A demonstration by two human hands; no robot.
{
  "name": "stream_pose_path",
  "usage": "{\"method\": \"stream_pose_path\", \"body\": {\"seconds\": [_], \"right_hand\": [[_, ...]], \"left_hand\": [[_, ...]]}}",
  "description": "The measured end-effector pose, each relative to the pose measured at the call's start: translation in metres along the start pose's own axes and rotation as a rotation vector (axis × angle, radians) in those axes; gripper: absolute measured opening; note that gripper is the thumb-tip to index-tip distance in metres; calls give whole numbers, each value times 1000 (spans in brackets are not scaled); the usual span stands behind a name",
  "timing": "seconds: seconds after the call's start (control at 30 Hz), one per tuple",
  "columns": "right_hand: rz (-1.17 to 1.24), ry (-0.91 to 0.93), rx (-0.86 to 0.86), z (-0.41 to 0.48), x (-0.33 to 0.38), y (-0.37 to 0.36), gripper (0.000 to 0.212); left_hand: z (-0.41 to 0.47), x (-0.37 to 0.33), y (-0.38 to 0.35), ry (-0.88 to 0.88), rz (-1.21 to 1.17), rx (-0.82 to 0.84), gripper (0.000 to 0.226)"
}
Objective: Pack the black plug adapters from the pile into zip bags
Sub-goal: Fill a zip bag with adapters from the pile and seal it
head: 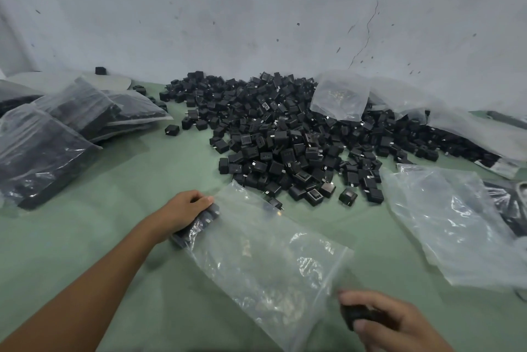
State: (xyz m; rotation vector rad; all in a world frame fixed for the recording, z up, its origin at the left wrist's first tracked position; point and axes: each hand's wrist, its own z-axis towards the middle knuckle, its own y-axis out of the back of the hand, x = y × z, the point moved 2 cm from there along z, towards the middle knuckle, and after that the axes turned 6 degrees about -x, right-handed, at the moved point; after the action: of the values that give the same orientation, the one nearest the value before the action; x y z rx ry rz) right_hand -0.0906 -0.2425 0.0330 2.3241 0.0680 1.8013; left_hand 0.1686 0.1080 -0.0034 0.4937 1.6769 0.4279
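Observation:
A large pile of black plug adapters (285,135) spreads over the green table against the wall. A clear zip bag (265,254) lies in front of me, its far left corner holding a few adapters (199,223). My left hand (182,209) rests on that corner, fingers curled over the adapters through the plastic. Near the bag's open end at the lower right, my right hand (390,320) grips black adapters (356,314), blurred by motion.
Filled zip bags (51,135) are stacked at the left. Empty clear bags (456,226) lie at the right, and another bag (339,95) sits on the pile's back. The green table (119,209) stretches between the stack and the pile.

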Motion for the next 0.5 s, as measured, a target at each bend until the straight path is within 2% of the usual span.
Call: {"method": "stream_pose_path", "body": {"seconds": [0.13, 0.27, 0.4, 0.43, 0.5], "right_hand": [[81, -37, 42, 20, 8, -51, 37], [171, 64, 61, 47, 32, -89, 27], [440, -72, 53, 84, 46, -130, 20], [447, -90, 57, 95, 49, -142, 16], [367, -61, 47, 121, 51, -159, 27]], "left_hand": [[-4, -2, -1, 1, -57, 22, 25], [-5, -3, -2, 0, -55, 22, 25], [-5, -4, -2, -11, -42, 28, 25], [-6, -4, -1, -8, -46, 29, 26], [-6, -4, 0, -8, -44, 27, 26]]}}
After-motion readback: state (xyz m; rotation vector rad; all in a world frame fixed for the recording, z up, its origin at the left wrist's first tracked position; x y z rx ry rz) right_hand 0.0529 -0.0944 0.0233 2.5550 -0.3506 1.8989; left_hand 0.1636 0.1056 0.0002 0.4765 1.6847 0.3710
